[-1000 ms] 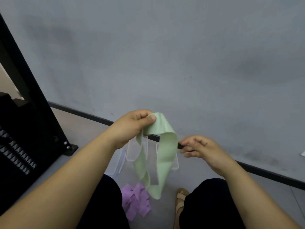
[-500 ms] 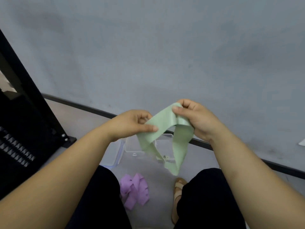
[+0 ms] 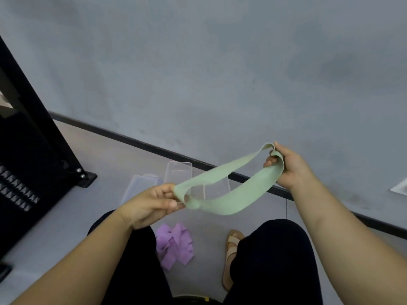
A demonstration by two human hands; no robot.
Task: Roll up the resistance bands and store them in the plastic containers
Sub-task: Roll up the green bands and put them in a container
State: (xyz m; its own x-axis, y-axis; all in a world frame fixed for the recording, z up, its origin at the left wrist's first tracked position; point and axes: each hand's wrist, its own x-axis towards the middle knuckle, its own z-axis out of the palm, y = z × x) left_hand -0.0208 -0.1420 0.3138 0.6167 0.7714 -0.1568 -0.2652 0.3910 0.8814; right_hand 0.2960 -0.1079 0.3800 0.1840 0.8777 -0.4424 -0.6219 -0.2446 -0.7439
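The person is holding a pale green resistance band [image 3: 231, 194] stretched out as a flattened loop between both hands, in the air above the lap. The left hand [image 3: 149, 205] is pinching the loop's lower end between thumb and fingers, where the band is bunching into a small fold. The right hand [image 3: 290, 168], higher and farther to the right, is gripping the other end, its fingers curling round the band as the strip is wrapping over them (which finger is which is hard to tell). The loop's two strips are running side by side and sagging slightly in the middle.

Below the band, clear plastic containers [image 3: 178, 172] are standing on the grey floor [image 3: 105, 164] near the dark baseboard [image 3: 132, 137], partly hidden behind the green strip. A further clear piece [image 3: 141, 186] is lying just to their left. A crumpled purple band [image 3: 175, 245] is lying on the floor between the person's dark-trousered legs [image 3: 275, 260], well apart from both hands. A tan sandal [image 3: 231, 256] is showing beside it, and a black metal rack [image 3: 26, 161] is standing at the left.
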